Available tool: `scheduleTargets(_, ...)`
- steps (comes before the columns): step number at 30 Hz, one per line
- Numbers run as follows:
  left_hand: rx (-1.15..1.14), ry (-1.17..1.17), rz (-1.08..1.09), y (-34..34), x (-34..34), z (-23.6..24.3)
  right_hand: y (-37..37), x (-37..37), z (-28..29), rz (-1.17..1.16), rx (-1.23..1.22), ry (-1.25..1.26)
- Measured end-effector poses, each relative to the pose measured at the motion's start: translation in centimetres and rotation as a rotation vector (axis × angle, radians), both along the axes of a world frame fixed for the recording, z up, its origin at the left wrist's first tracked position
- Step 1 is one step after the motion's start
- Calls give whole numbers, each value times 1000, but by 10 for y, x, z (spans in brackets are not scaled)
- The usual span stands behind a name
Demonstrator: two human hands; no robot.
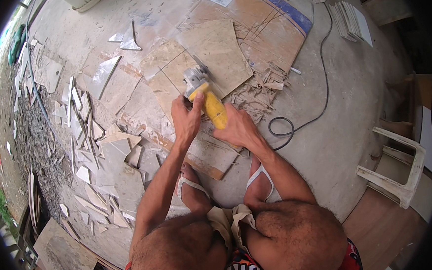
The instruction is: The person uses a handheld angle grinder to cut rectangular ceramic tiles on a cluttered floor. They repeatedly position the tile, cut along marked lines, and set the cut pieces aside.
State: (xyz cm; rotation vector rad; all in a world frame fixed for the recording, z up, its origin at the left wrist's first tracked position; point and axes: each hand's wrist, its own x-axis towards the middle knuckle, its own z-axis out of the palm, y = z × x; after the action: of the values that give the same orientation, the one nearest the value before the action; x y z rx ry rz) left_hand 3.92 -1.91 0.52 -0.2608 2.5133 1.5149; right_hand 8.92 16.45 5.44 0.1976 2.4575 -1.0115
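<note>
A yellow angle grinder (213, 108) with a grey metal head lies across the middle of the view, held in both hands. My right hand (237, 126) wraps round the rear of its body. Closer to the head, my left hand (187, 116) grips it with the thumb laid on top. The disc is blurred and partly hidden by the head. Beneath the grinder is a dusty beige tile (216, 51), with thin dark lines across its left part. Under that tile lies a brown board (264, 28) with a blue edge.
Broken tile pieces (84, 118) litter the floor to the left. Thin shards (260, 95) lie just right of the tile. A black cord (325, 74) loops at the right. Stacked tiles (348, 20) stand far right, a white plastic stool (401, 168) nearer. My sandalled feet (193, 188) are close below.
</note>
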Motion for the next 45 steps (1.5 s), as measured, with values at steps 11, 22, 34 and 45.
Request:
scheduleTargets(11,-1,48,-34,10,34,6,14,31,-2,-41,-16,-13)
scheduleTargets(22,5,84,-4,11,36,0,14,33,6,-18,-6,-17)
scheduleTargets(34,-5,44,-14,2,13,-3,2,13,0,-15,-6,-26)
scheduleTargets(45,17,48,-28,14,45,9,16,44,-2,-26,-7,34)
